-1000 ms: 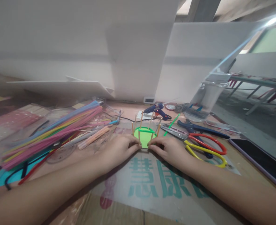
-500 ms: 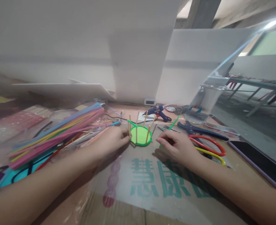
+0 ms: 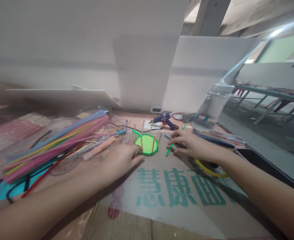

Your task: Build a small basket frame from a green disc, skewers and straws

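A round lime-green disc (image 3: 147, 144) with a fuzzy green rim stands in the middle, several thin wooden sticks upright around it. A short green strip slants across the sticks at its left. At the disc's near left edge is my left hand (image 3: 123, 160), its index finger and thumb closed on the edge. My right hand (image 3: 189, 143) hovers to the right of the disc, thumb and fingers apart. A green pipe cleaner (image 3: 169, 150) slants beneath its fingers, partly hidden. The hand also covers part of the pliers (image 3: 214, 139) and a yellow-handled tool (image 3: 211, 169).
Coloured pipe cleaners (image 3: 59, 141) lie bundled at the left. Behind the disc rests a blue glue gun (image 3: 165, 120) with its cord. A clear plastic cup (image 3: 215, 108) stands at the back right, and a phone (image 3: 264, 166) lies at the right edge. A printed sheet (image 3: 176, 213) covers the front.
My right hand has opened and shifted forward over the tools, covering the red handle. The green pipe cleaner has hardly moved. My left hand has moved slightly nearer, its thumb stretching out more.
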The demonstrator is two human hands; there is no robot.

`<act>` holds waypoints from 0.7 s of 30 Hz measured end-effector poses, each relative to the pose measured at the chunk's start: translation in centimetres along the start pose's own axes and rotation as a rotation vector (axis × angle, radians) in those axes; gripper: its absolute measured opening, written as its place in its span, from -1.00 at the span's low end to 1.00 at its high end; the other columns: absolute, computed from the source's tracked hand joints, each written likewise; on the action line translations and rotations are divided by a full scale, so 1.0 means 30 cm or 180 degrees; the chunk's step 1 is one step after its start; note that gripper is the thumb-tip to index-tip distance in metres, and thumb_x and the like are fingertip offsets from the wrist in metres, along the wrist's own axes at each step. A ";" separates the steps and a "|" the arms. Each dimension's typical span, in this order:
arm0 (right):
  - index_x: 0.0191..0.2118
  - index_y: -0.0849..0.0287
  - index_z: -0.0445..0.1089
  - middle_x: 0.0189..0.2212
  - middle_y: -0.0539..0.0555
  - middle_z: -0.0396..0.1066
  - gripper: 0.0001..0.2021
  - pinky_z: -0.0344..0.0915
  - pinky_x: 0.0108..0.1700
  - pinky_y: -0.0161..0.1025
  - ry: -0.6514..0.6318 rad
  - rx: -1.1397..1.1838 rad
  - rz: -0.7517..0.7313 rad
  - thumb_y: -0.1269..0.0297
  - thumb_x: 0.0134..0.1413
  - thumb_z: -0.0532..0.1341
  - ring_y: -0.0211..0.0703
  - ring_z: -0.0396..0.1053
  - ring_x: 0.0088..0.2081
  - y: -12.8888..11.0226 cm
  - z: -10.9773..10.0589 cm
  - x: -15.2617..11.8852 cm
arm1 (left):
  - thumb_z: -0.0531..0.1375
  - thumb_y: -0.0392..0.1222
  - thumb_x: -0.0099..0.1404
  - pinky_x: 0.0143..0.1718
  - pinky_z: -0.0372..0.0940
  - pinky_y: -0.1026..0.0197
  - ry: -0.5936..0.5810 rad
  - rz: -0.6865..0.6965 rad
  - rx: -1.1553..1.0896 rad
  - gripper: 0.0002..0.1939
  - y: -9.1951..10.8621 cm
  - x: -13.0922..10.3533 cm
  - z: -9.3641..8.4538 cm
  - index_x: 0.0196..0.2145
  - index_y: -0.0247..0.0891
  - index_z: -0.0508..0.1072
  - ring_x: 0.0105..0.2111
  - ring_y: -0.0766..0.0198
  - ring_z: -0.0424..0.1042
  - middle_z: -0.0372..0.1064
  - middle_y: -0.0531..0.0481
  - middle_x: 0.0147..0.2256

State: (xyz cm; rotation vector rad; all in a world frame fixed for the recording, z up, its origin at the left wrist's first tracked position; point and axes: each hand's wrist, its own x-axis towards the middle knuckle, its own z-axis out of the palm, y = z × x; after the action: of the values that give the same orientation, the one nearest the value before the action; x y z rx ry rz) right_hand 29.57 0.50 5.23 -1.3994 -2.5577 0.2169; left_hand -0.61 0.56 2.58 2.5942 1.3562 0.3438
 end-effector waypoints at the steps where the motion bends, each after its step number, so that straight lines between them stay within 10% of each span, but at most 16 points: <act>1: -0.11 0.04 0.60 0.00 0.19 0.40 -0.79 0.28 0.08 0.03 0.0015 -0.0074 -0.0085 0.31 0.12 0.31 0.07 0.37 0.02 0.004 0.024 0.005 | 0.13 0.06 0.37 -0.35 0.18 0.18 0.0026 -0.0027 -0.0046 -0.69 -0.003 0.004 0.014 -0.31 -0.19 0.54 -0.31 0.09 0.49 0.56 -0.07 -0.29; 8: -0.27 0.16 0.52 -0.24 0.15 0.46 -0.83 0.25 -0.02 -0.07 0.0328 -0.0217 -0.0544 0.40 0.25 0.16 -0.03 0.36 -0.11 0.011 0.127 0.031 | 0.15 -0.07 0.37 -0.25 0.26 0.20 0.0242 0.0201 -0.0506 -0.78 -0.037 0.021 0.063 -0.19 -0.17 0.55 -0.25 0.16 0.52 0.59 -0.02 -0.21; 14: -0.30 0.12 0.43 -0.35 0.06 0.47 -0.84 0.27 -0.22 -0.20 0.0332 -0.0073 -0.0244 0.40 0.23 0.11 -0.11 0.38 -0.28 -0.030 0.016 0.004 | 0.15 -0.07 0.36 -0.25 0.29 0.21 0.0101 0.0381 -0.0577 -0.80 -0.041 0.016 0.071 -0.22 -0.15 0.55 -0.26 0.18 0.52 0.58 0.01 -0.23; 21: -0.19 -0.01 0.37 -0.29 0.08 0.49 -0.87 0.42 -0.20 -0.10 0.1932 0.0748 -0.0239 0.13 0.29 0.14 -0.03 0.49 -0.24 -0.156 -0.091 -0.081 | 0.12 -0.02 0.38 -0.28 0.29 0.20 0.0078 0.0295 -0.0656 -0.76 -0.046 0.015 0.082 -0.20 -0.15 0.53 -0.28 0.17 0.51 0.57 -0.01 -0.24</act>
State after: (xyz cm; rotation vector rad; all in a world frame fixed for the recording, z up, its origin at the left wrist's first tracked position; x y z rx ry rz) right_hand 27.77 -3.99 8.66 -1.0723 -2.0054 0.0611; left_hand -0.71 1.56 -0.09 2.4934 1.1441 0.5033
